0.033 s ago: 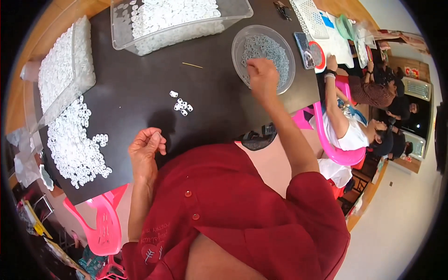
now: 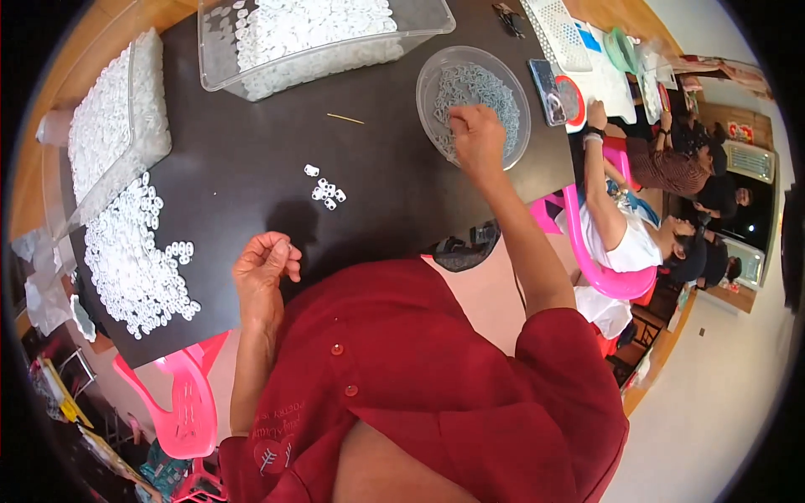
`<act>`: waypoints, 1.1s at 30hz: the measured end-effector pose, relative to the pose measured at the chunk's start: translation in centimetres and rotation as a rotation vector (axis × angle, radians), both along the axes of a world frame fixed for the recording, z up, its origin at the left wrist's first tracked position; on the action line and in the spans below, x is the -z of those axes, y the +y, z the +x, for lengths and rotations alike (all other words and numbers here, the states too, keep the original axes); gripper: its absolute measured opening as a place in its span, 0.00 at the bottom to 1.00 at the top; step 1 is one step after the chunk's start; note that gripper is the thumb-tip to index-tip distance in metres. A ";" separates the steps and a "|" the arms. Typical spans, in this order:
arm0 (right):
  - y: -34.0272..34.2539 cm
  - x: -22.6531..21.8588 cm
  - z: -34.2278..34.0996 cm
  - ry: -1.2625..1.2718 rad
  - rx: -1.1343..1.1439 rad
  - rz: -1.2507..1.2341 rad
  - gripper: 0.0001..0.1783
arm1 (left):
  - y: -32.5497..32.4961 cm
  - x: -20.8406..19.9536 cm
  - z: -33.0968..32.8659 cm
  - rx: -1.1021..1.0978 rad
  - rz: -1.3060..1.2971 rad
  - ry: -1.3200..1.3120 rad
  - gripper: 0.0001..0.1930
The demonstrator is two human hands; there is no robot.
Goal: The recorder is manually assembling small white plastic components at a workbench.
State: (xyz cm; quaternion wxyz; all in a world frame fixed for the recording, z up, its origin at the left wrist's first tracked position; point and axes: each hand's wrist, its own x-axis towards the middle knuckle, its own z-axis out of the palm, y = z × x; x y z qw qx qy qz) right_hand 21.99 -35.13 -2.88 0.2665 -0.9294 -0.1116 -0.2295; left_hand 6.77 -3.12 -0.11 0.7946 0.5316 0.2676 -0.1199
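Note:
Over the near part of a round clear tub (image 2: 426, 126) of small grey-blue parts (image 2: 470, 84), my right hand (image 2: 480, 141) has its thumb and fingertips drawn together. Anything between them is too small to make out. Near the front edge of the dark table (image 2: 251, 151), my left hand (image 2: 267, 261) is closed in a pinch. A tiny pale bit shows at its fingertips, but its kind is unclear. Beyond that hand lies a small cluster of white oval pieces with dark holes (image 2: 328, 193). A large heap of similar white pieces (image 2: 138, 264) covers the table's left side.
Clear bins of white pieces stand at the back (image 2: 327, 63) and far left (image 2: 151, 109). A thin yellowish stick (image 2: 345, 118) lies mid-table. A phone (image 2: 547, 90) is right of the tub. Beyond it, a co-worker in white (image 2: 633, 230) sits on a pink chair (image 2: 587, 260).
My right hand has shifted very slightly to the right over the tub. My left hand stays pinched in nearly the same place.

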 end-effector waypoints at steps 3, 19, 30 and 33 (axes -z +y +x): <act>-1.8 2.2 1.4 0.167 0.048 -0.284 0.07 | -0.6 0.1 -0.1 -0.001 -0.030 0.037 0.06; -2.6 2.2 2.3 0.222 -0.054 -0.076 0.06 | -1.7 0.8 -0.4 -0.040 0.027 0.072 0.05; -2.7 2.8 1.8 0.270 -0.069 -0.318 0.06 | -2.8 0.7 -0.7 -0.001 -0.022 0.103 0.07; -3.1 3.1 1.7 0.156 -0.059 -0.227 0.06 | -3.4 0.5 -0.2 0.042 -0.006 0.089 0.07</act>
